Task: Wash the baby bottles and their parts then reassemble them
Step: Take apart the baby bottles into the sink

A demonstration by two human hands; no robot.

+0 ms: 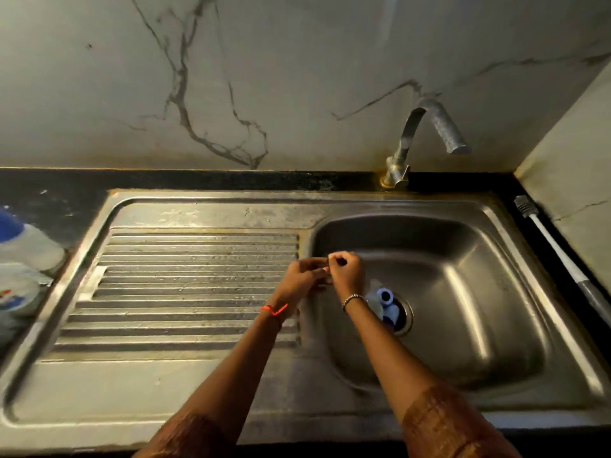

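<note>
**A:** Start nearest to us. What are the hands doing?

**B:** Both forearms reach in from the near edge. The left hand and right hand meet over the left rim of the sink basin, touching each other, fingers curled inward. There may be something small and pale at the fingertips, but it's blurred, so I cannot tell whether either hand grasps anything.

**A:** Why work there?

**B:** My guess is that anything dropped or dripping falls into the basin rather than onto the counter.

**A:** And the bottle pieces?

**B:** The baby bottle parts, pale blue and clear, lie on the basin floor just right of the right wrist, touching the drain. They probably sit there for rinsing. I can't tell which piece is which.

**A:** What's to the left?

**B:** The ribbed drainboard, a likely spot for washed pieces. Beyond its left edge, two white containers stand on the dark counter, one with a blue cap. They may be soap, but the labels are unreadable.

**A:** And farther back?

**B:** A bottle brush lies along the right counter, within reach of the right hand. The faucet stands at the far rim, its spout over the basin, and no water is visible running.
</note>
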